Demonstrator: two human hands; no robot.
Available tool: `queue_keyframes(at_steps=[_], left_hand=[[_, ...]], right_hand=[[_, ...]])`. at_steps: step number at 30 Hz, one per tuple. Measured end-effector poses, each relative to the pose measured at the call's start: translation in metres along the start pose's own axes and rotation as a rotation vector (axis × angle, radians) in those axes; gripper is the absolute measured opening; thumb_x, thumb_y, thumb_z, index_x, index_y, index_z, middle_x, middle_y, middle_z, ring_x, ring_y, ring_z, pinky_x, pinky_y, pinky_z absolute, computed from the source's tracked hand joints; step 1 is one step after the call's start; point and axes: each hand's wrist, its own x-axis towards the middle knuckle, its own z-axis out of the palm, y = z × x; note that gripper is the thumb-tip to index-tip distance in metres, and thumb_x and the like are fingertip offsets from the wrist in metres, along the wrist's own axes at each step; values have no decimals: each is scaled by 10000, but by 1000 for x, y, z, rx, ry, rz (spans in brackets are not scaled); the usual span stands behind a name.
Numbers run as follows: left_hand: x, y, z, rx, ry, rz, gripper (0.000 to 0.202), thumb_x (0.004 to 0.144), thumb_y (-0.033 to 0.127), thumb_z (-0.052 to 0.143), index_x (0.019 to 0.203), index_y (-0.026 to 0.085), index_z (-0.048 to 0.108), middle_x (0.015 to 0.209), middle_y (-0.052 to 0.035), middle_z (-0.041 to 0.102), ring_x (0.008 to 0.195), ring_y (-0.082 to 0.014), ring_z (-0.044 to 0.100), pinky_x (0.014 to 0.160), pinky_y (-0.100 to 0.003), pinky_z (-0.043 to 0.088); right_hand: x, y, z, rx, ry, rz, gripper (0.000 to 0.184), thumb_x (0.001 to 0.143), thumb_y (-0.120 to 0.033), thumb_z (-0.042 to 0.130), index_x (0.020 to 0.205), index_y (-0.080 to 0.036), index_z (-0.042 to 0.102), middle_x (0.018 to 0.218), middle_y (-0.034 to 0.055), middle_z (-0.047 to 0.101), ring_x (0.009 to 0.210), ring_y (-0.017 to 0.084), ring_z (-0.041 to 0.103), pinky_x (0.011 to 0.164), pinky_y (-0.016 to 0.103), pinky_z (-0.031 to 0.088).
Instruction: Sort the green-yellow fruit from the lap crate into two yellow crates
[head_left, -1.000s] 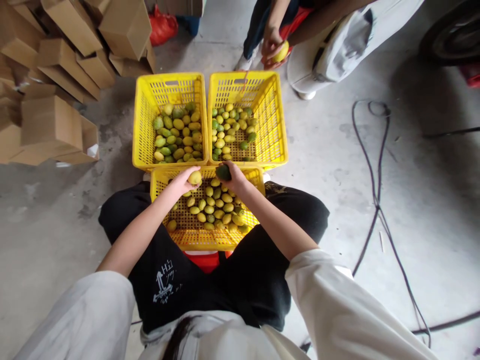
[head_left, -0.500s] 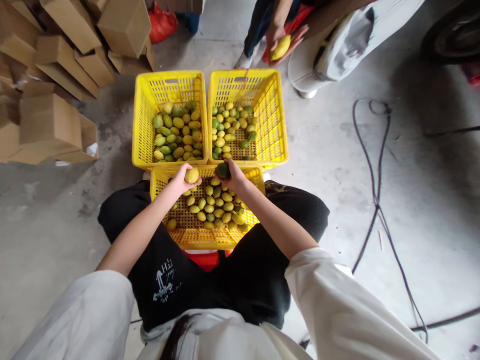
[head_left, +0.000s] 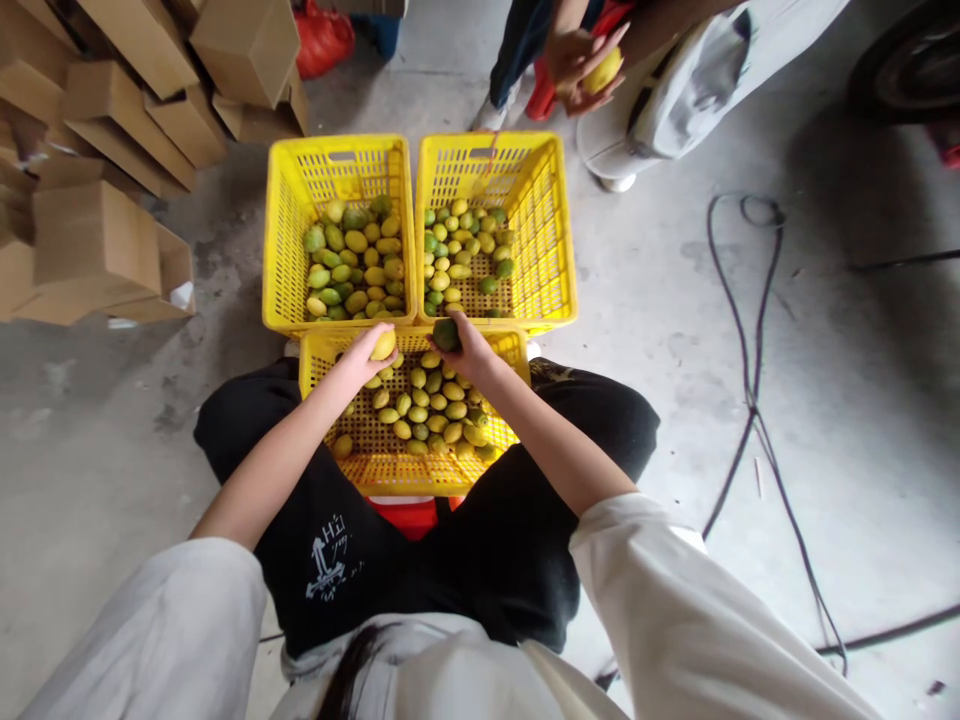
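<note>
My left hand (head_left: 367,357) is closed around a yellow lemon (head_left: 383,345), above the back rim of the near yellow crate (head_left: 416,488). A dark green lemon (head_left: 445,335) is in the closed fingers of my right hand (head_left: 470,352), close to where the crates meet. Below both hands, several yellow and greenish lemons (head_left: 437,402) lie in the near crate. Beyond it stand two more yellow crates side by side, the left one (head_left: 271,240) and the right one (head_left: 568,240). Both hold yellow and green lemons, with part of the right crate's slotted floor showing.
Cardboard boxes (head_left: 97,240) are piled at the left. Ahead, another person's hand (head_left: 570,60) holds a yellow lemon (head_left: 604,72) beside a whitish bucket (head_left: 600,150). A black cable (head_left: 757,350) loops over the floor at the right. My knees flank the near crate.
My left hand has tipped slightly, so less of its lemon shows. The right hand has barely moved. The other person's hands have shifted to the right and turned their lemon.
</note>
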Motion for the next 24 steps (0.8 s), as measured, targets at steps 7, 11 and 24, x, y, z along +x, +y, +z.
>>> queue_keyframes(at_steps=[7, 11, 24], left_hand=[[3, 3, 4, 5, 25, -101, 139, 948, 337, 640, 881, 225, 592, 809, -45, 625, 718, -168, 613, 588, -238, 536], [1, 2, 6, -14, 68, -91, 149, 921, 307, 675, 841, 224, 581, 853, -51, 639, 749, -176, 623, 660, -278, 562], [1, 3, 3, -20, 52, -93, 213, 929, 367, 707, 824, 218, 596, 805, -36, 644, 713, -170, 623, 674, -323, 601]], right_hand=[[-8, -1, 3, -61, -9, -29, 134, 930, -250, 679, 848, -228, 575, 788, -20, 633, 724, 127, 601, 571, 199, 553], [-6, -1, 3, -164, -34, -1, 256, 1014, -371, 559, 811, -216, 576, 678, -16, 603, 580, 114, 517, 442, 167, 377], [1, 6, -2, -115, -122, -75, 173, 859, -262, 758, 846, -224, 590, 771, -21, 620, 785, 145, 621, 664, 259, 631]])
